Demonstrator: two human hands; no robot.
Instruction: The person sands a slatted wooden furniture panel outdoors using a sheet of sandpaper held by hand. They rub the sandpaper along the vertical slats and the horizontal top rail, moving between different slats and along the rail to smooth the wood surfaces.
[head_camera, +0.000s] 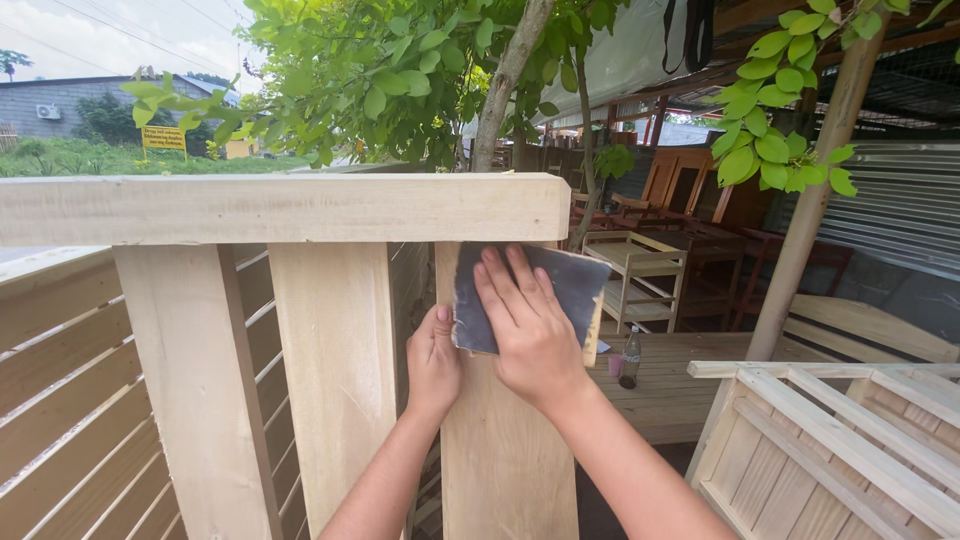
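At the far left we see a slatted panel (60, 400) of pale, unpainted wood, which goes down and away from us. Next to it stands a frame with a thick top rail (280, 207) and two broad upright boards (195, 390) under it. A third upright board (505, 450) is further right, and here both hands work. The left hand (432, 362) grips the left edge of this board, fingers curled around the edge and close together, thumb on the front. Just beside it, the right hand (530, 335) lies flat with fingers slightly spread, and it presses a dark grey sheet of sandpaper (572, 280) against the upper part of the board, directly under the top rail. Behind the board, a small dark bottle (630, 358) stands on a wooden platform (670, 390). At the far right we see another pale slatted piece (840, 440), near to us, and behind it a post (810, 200).
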